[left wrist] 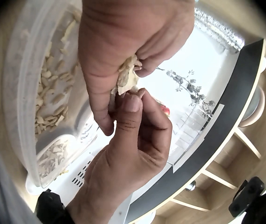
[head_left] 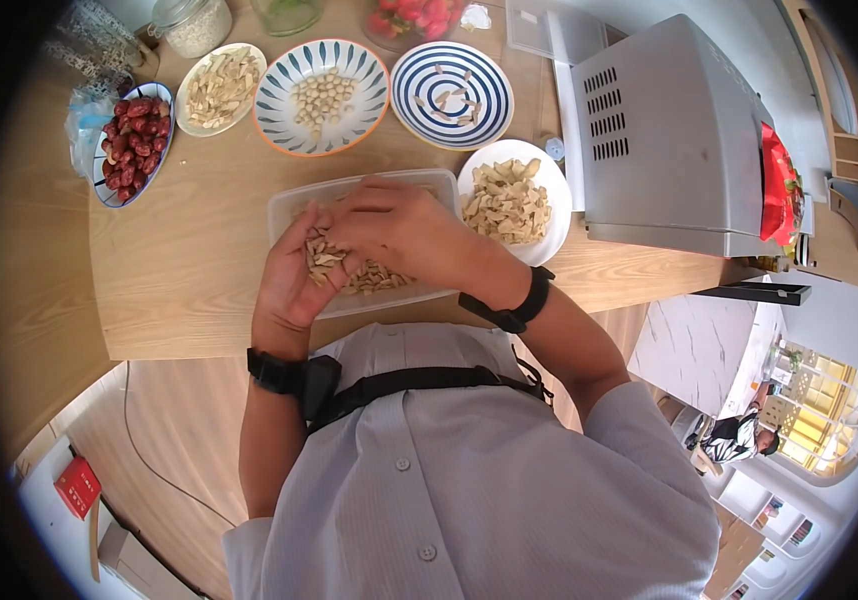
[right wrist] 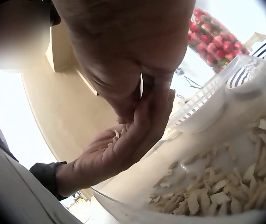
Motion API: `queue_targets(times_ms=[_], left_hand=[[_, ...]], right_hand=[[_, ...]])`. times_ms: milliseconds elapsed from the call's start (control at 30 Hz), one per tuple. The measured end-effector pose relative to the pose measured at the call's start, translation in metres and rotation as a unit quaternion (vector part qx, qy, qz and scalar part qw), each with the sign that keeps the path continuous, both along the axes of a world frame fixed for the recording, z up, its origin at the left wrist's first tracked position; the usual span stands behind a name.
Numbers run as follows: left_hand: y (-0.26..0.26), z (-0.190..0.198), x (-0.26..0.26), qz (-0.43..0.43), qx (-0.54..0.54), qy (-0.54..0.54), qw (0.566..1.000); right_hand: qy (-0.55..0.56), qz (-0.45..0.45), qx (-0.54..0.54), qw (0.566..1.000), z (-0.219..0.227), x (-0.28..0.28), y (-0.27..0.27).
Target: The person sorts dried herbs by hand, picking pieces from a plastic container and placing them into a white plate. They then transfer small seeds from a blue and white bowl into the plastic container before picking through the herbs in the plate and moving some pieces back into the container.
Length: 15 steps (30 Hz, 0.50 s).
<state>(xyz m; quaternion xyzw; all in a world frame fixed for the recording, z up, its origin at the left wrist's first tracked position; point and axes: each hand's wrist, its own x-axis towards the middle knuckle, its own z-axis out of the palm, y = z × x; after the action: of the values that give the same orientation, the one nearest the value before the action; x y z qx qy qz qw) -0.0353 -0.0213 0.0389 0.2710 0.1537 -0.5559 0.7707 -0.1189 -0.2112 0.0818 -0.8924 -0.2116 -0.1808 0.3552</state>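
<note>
Over a clear plastic container (head_left: 274, 215), the left hand (head_left: 294, 270) (left wrist: 133, 46) (right wrist: 109, 154) is cupped with its fingers curled round several pale slivers (head_left: 324, 262) (left wrist: 127, 77) (right wrist: 116, 138). The right hand (head_left: 404, 228) (left wrist: 128, 149) (right wrist: 128, 51) meets it at the fingertips; in the left wrist view its thumb and forefinger pinch a small pale piece (left wrist: 141, 92). Below the hands, more slivers (head_left: 377, 278) (left wrist: 51, 98) (right wrist: 217, 191) lie on the container's floor. The right fingertips are partly hidden in the head view.
Right of the container is a white plate of pale chips (head_left: 509, 200). Behind stand a blue-striped plate (head_left: 452, 75), a leaf-patterned plate of round pale pieces (head_left: 321, 100), another plate of slices (head_left: 219, 88) and a dish of red dates (head_left: 135, 150). A grey appliance (head_left: 674, 140) stands at right.
</note>
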Motion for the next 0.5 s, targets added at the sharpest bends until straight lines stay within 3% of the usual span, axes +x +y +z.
queue_targets(times_ms=[133,300,400,433,500], left_hand=[[-0.003,0.002,-0.001,-0.006,-0.058,0.010,0.998],[-0.006,0.014,-0.002,-0.036,-0.066,-0.036,0.997],[-0.010,0.020,-0.002,-0.052,-0.112,-0.040,0.991],[-0.010,0.021,-0.002,-0.054,-0.109,-0.041,0.992],[-0.011,0.022,-0.002,-0.056,-0.109,-0.041,0.992]], right_hand=[[0.132,-0.043,0.188,0.972,0.001,-0.004,0.000],[0.264,-0.063,0.450,0.851,0.012,-0.004,-0.012],[0.274,-0.114,0.468,0.832,0.016,-0.005,-0.036],[0.246,-0.119,0.439,0.856,0.013,-0.003,-0.047],[0.246,-0.142,0.434,0.855,0.010,-0.002,-0.066]])
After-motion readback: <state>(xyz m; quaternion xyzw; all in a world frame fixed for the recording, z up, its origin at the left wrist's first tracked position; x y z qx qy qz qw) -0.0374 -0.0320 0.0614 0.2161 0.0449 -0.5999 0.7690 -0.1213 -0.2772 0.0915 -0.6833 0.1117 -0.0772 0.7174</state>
